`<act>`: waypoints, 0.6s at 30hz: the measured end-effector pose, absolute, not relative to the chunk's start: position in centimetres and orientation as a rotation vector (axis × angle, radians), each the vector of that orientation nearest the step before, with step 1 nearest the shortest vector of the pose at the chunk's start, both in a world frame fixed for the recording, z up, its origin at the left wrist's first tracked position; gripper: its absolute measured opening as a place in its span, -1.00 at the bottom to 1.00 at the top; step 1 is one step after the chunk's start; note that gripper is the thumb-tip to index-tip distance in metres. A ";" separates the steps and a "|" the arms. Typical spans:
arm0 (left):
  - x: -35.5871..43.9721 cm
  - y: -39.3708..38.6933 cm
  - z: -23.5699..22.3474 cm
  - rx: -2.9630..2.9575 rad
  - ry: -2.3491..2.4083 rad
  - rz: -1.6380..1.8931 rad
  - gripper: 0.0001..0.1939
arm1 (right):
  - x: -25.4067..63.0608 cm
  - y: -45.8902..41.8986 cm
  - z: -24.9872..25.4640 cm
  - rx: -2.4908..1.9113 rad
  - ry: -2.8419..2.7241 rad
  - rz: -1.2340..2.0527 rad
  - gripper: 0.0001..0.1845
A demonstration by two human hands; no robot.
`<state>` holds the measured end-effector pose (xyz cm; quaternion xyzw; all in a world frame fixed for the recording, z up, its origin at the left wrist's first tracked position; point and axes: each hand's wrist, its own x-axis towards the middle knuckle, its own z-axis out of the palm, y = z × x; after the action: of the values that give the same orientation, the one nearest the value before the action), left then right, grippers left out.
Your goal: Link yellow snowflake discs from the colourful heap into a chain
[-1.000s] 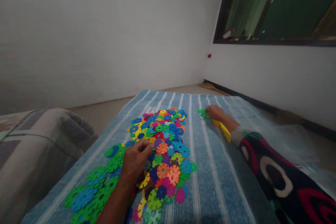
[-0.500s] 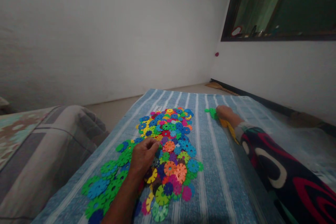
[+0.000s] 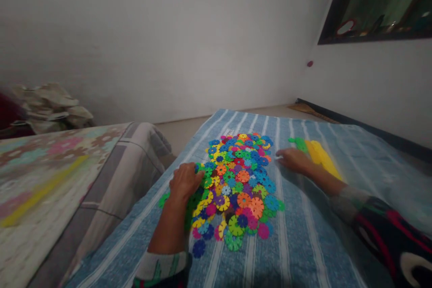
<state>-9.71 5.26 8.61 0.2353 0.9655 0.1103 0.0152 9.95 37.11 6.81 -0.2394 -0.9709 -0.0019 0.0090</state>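
A heap of colourful plastic snowflake discs (image 3: pixel 242 176) with notched rims lies on a blue-and-white striped cloth (image 3: pixel 297 234). At the heap's left edge is my left hand (image 3: pixel 185 183), its fingers curled down against green discs; whatever lies under them is hidden. To the right of the heap, my right hand (image 3: pixel 293 160) hovers over the cloth, slightly blurred, fingers stretched toward the discs and holding nothing visible. Just beyond it lie a short green row of joined discs (image 3: pixel 299 144) and a long yellow piece (image 3: pixel 322 157), touching or nearly so.
On the left stands a surface under a floral cover (image 3: pixel 108 144) and grey checked cloth (image 3: pixel 135 175), bearing a yellow strip (image 3: pixel 47 189). Crumpled fabric (image 3: pixel 54 105) sits behind it. A pale wall (image 3: pixel 202 45) and a dark-framed window (image 3: pixel 381 4) close off the back.
My right hand has let go of the green row and moved left toward the heap. My left hand has shifted to the heap's left edge, and green discs there have moved inward. The view has turned left.
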 end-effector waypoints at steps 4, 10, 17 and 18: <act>-11.7 1.8 8.8 0.603 2.920 0.272 -0.46 | 10.3 32.2 5.9 -0.657 -3.082 0.185 -0.64; -9.6 -1.7 5.8 0.634 2.986 0.296 -0.28 | 13.4 27.8 2.6 -0.712 -2.696 0.601 -0.44; -5.1 -0.2 3.5 0.589 3.074 0.263 -0.21 | 14.4 24.2 -0.8 -0.540 -2.588 0.655 -0.36; -4.6 0.3 3.3 0.569 3.085 0.273 -0.22 | 14.2 23.8 -1.3 -0.548 -2.565 0.631 -0.31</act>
<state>-4.61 0.33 3.31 0.1806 0.9797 0.0866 -0.0034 14.20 23.79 -1.29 -0.1980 -0.9274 0.2282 0.2204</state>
